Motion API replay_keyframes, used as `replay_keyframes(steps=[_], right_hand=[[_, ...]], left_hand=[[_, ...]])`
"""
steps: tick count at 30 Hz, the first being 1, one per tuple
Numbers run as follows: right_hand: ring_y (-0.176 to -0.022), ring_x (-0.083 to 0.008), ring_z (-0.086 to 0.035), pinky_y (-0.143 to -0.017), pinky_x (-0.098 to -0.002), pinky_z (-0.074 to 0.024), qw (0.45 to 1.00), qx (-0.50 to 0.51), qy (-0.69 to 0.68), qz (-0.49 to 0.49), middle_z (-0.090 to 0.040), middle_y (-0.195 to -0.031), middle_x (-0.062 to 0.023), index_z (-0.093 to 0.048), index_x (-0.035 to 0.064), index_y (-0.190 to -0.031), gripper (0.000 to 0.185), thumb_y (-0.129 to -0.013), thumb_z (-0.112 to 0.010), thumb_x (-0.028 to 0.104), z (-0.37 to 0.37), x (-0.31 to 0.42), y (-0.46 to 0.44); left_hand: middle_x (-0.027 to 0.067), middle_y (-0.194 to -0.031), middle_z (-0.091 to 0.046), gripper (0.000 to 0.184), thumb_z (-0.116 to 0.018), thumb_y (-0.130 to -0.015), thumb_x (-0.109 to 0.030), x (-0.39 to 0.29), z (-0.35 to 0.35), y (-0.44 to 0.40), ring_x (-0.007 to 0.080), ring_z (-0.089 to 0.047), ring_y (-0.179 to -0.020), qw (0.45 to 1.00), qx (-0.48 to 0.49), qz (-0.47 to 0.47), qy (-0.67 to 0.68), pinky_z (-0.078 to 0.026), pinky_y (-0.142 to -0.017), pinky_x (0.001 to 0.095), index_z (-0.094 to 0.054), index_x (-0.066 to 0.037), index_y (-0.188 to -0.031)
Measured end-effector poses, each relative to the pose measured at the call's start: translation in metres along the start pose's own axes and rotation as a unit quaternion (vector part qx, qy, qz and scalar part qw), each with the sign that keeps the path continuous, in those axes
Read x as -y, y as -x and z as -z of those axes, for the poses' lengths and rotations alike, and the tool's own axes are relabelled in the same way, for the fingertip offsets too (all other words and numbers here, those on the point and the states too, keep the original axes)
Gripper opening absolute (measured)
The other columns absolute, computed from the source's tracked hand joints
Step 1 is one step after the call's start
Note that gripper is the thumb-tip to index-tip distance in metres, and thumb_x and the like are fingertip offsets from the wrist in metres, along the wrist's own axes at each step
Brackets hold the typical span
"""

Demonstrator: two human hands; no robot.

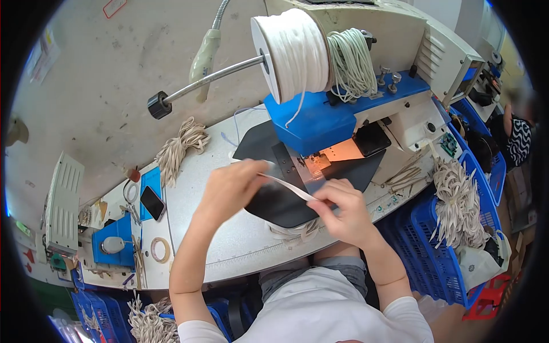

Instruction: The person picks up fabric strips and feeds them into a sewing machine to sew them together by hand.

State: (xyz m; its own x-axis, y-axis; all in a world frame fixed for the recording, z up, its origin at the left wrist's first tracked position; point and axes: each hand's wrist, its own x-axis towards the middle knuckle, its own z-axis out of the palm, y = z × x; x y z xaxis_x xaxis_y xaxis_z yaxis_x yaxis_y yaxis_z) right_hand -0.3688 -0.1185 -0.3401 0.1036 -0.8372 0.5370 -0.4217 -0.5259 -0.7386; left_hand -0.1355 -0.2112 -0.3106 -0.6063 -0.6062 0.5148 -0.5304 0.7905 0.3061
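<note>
Head view: one pale strip (293, 188) runs between the two hands, above the black plate (260, 212); the left hand (237, 186) pinches it at one side, the right hand (342, 207) at the other; the nearer right-side basket (420, 257) bears one strip bundle (456, 200) and one white bag (485, 264); at lower left one further bundle (150, 321) lies in or beside a blue basket (108, 308), which of these cannot be told; the table (197, 228) carries one left-hand bundle (182, 147), one phone (152, 203), partly on one blue mat (150, 176), and one tape roll (160, 250); one spool (297, 51) of white cord and one green coil (353, 63) sit above the blue machine head (314, 126).
</note>
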Motion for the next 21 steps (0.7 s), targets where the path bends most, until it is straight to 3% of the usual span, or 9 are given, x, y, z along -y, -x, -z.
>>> replay_keyframes(steps=[2,5,6,9,11,15,19,20,21], right_hand=[[-0.063,-0.0215,-0.056,-0.070,-0.0330,-0.0396,1.000,-0.004,-0.029,-0.004,-0.060,-0.069,-0.0059,-0.064,0.0020,-0.080,0.009,-0.081,-0.072,0.003,0.018,0.006,0.009],[-0.060,-0.0173,-0.053,-0.064,-0.0303,-0.0392,0.992,-0.006,-0.114,-0.058,-0.059,-0.067,-0.0051,-0.063,0.0012,-0.079,0.009,-0.083,-0.071,0.001,0.038,0.005,0.030],[-0.062,-0.0153,-0.053,-0.063,-0.0293,-0.0398,0.984,0.002,-0.161,-0.080,-0.060,-0.068,-0.0047,-0.063,0.0009,-0.080,0.008,-0.084,-0.070,0.001,0.043,0.002,0.038],[-0.067,-0.0102,-0.054,-0.062,-0.0262,-0.0418,0.941,0.060,-0.292,-0.158,-0.062,-0.071,-0.0030,-0.065,0.0001,-0.082,0.008,-0.088,-0.069,0.003,0.042,-0.001,0.057],[-0.070,-0.0080,-0.055,-0.064,-0.0244,-0.0434,0.895,0.135,-0.362,-0.224,-0.063,-0.074,-0.0015,-0.066,-0.0005,-0.084,0.009,-0.091,-0.068,0.005,0.031,-0.006,0.069],[-0.071,-0.0043,-0.051,-0.063,-0.0225,-0.0438,0.827,0.298,-0.386,-0.282,-0.062,-0.080,0.0037,-0.066,0.0005,-0.097,0.013,-0.097,-0.066,0.014,-0.040,-0.023,0.093],[-0.068,-0.0242,-0.066,-0.065,-0.0362,-0.0509,0.891,0.387,-0.103,-0.212,-0.070,-0.077,-0.0095,-0.068,0.0018,-0.110,0.033,-0.095,-0.066,0.031,-0.089,-0.027,0.112],[-0.076,-0.0348,-0.068,-0.069,-0.0444,-0.0529,0.900,0.390,-0.039,-0.190,-0.071,-0.082,-0.0152,-0.069,0.0027,-0.111,0.038,-0.093,-0.066,0.036,-0.087,-0.024,0.111],[-0.076,-0.0345,-0.068,-0.069,-0.0442,-0.0534,0.919,0.347,-0.035,-0.182,-0.071,-0.083,-0.0149,-0.069,0.0030,-0.111,0.036,-0.092,-0.066,0.034,-0.084,-0.023,0.111]], left_hand=[[0.0071,-0.086,-0.070,0.025,-0.074,-0.080,0.000,0.018,0.012,0.016,0.0199,-0.064,-0.066,0.997,-0.019,0.079,0.007,-0.050,-0.059,0.0316,-0.070,-0.008,-0.104],[0.0076,-0.079,-0.069,0.021,-0.068,-0.075,0.009,0.044,0.044,0.050,0.0191,-0.060,-0.066,0.990,-0.038,0.134,-0.019,-0.046,-0.060,0.0286,-0.070,-0.003,-0.092],[0.0052,-0.081,-0.070,0.020,-0.074,-0.077,0.002,0.051,0.057,0.064,0.0163,-0.063,-0.068,0.991,-0.026,0.124,-0.049,-0.049,-0.058,0.0273,-0.073,-0.007,-0.095],[0.0050,-0.076,-0.069,0.022,-0.074,-0.076,0.003,0.042,0.105,0.103,0.0137,-0.062,-0.065,0.979,0.073,0.179,0.058,-0.049,-0.058,0.0267,-0.074,-0.004,-0.097],[0.0050,-0.073,-0.068,0.020,-0.075,-0.078,0.000,0.034,0.108,0.135,0.0106,-0.059,-0.060,0.882,-0.041,0.267,0.385,-0.045,-0.053,0.0243,-0.073,0.002,-0.098],[0.0003,-0.068,-0.062,0.014,-0.066,-0.092,-0.008,0.037,0.093,0.151,0.0044,-0.053,-0.055,0.813,-0.134,0.463,0.327,-0.034,-0.047,0.0190,-0.070,0.004,-0.097],[-0.0001,-0.068,-0.065,0.026,-0.065,-0.097,-0.021,0.098,0.025,0.178,0.0015,-0.048,-0.053,0.787,-0.112,0.543,0.270,-0.030,-0.046,0.0174,-0.068,0.002,-0.108],[0.0098,-0.087,-0.070,0.032,-0.069,-0.094,-0.021,0.122,0.009,0.193,0.0116,-0.062,-0.072,0.794,-0.058,0.565,0.219,-0.046,-0.059,0.0220,-0.066,0.002,-0.115],[0.0129,-0.097,-0.069,0.033,-0.070,-0.092,-0.020,0.133,-0.009,0.202,0.0169,-0.062,-0.083,0.871,-0.060,0.482,0.077,-0.047,-0.069,0.0263,-0.066,0.002,-0.117]])
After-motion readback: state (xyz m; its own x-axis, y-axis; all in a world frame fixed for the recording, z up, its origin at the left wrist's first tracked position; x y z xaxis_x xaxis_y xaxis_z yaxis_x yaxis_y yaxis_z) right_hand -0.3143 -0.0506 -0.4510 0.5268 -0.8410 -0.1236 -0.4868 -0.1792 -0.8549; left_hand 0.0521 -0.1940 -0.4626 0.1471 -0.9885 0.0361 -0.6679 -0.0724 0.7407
